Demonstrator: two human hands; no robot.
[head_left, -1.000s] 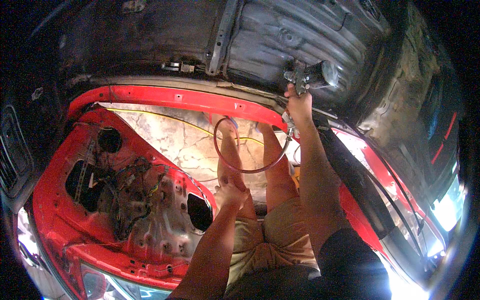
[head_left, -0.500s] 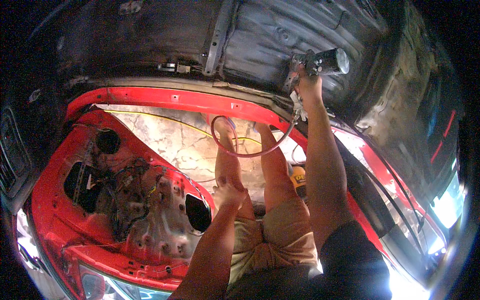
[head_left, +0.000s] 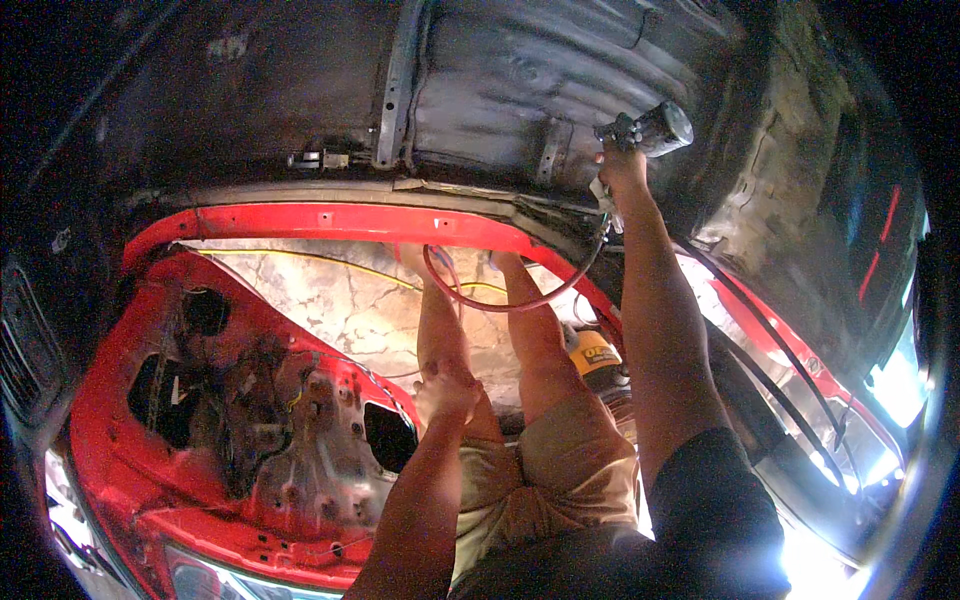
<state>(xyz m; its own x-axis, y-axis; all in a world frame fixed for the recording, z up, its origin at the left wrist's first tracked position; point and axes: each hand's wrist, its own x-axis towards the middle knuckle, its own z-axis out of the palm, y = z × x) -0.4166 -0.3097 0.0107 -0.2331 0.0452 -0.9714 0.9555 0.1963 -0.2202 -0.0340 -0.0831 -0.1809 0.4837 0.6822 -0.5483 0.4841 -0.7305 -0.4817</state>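
My right hand is wrapped round the grip of a spray gun, whose dark cylindrical cup points to the right. A reddish hose loops down from below the grip. The gun is held out over the dark bare metal floor panel of a stripped car. My left hand rests on my left knee with nothing seen in it, its fingers loosely spread.
The red door sill crosses in front of my legs. A stripped red door with hanging wires stands open at left. A yellow hose lies on the cracked ground. A yellow-and-black container sits by my right leg; dark straps hang at right.
The view has shifted slightly, so the car floor sits lower and further left. My right hand with the spray gun has moved to the right relative to the floor panel. My left hand stays on the knee.
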